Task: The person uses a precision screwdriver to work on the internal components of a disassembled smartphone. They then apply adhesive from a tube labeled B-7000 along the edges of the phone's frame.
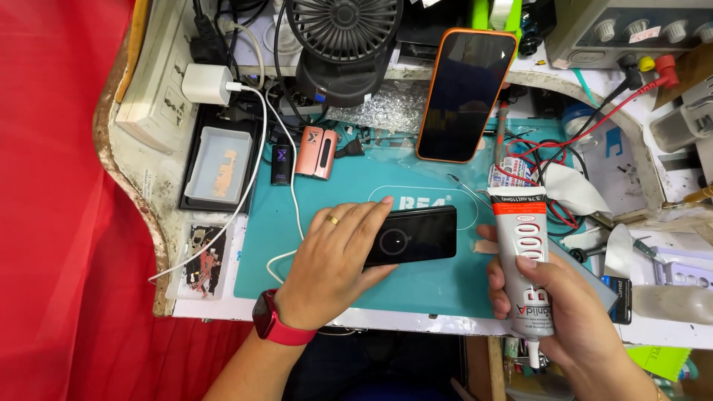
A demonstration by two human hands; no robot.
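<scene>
My left hand (pixel 336 252), with a ring and a red wrist watch, lies flat on the left end of a black phone (pixel 416 234) that rests on the teal work mat (pixel 349 178). The phone's screen shows a small round symbol. My right hand (pixel 572 312) grips a grey tube of glue (pixel 523 252) with an orange band, its nozzle pointing down toward me, just right of the phone.
A second phone in an orange case (pixel 464 93) leans upright at the back. A black fan (pixel 343 44), a white charger (pixel 206 83) with cable, a black tray (pixel 219 163), red wires (pixel 587 134), tweezers and a power supply (pixel 631 30) crowd the bench. Red cloth (pixel 59 223) hangs left.
</scene>
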